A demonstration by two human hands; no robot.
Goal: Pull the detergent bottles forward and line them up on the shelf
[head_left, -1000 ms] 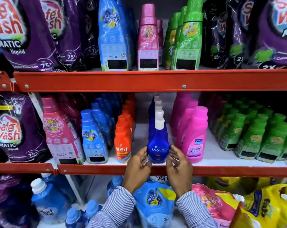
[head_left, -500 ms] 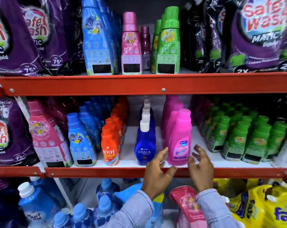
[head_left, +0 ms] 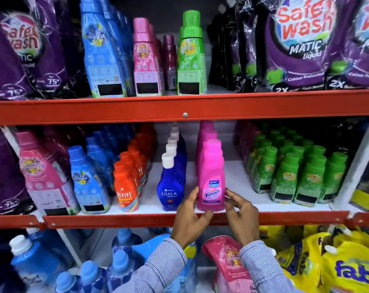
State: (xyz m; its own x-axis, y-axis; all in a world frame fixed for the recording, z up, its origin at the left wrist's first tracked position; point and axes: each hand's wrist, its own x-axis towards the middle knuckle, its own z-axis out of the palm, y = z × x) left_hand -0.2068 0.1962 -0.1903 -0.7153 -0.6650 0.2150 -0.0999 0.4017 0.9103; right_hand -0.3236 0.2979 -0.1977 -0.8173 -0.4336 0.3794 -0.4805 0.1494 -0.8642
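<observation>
The glossy pink Vanish bottle (head_left: 211, 178), tall with rounded shoulders and a smooth plastic cap, stands upright at the front edge of the white shelf (head_left: 238, 187), heading a row of like bottles. The left hand (head_left: 189, 218) and right hand (head_left: 240, 214) close their grip on its lower sides, fingers curled against the label. Just beside it, on its left, stands a deep-blue translucent Ujala bottle (head_left: 170, 185) with a white cap.

Vanish bottle (head_left: 211, 176) right of Ujala bottle (head_left: 170, 185)
</observation>
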